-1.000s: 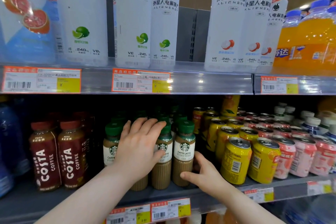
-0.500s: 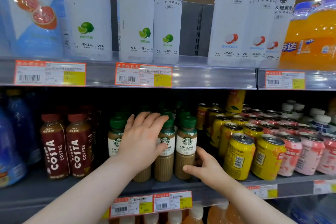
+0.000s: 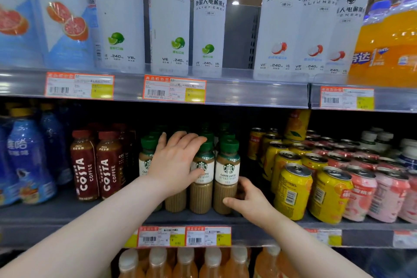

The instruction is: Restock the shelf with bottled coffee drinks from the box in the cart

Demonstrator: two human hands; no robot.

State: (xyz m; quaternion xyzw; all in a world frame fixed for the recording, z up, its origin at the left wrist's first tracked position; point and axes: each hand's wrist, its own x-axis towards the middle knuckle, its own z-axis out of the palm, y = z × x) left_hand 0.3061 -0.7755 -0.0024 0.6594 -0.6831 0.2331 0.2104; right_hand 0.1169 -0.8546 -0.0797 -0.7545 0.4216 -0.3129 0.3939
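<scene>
Head camera: I see my left hand [image 3: 178, 162] laid with fingers spread and nearly straight across the caps and labels of the green-capped coffee bottles [image 3: 202, 194] at the front of the middle shelf [image 3: 56, 214]. My right hand [image 3: 249, 202] wraps the lower body of the rightmost latte bottle [image 3: 227, 171], thumb in front, fingers behind. That bottle stands upright on the shelf, just beside the yellow cans [image 3: 292, 189].

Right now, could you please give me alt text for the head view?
A person's left hand lies across green-capped latte bottles on the middle shelf, while the right hand grips the rightmost bottle. Costa bottles stand left, yellow cans right.
</scene>
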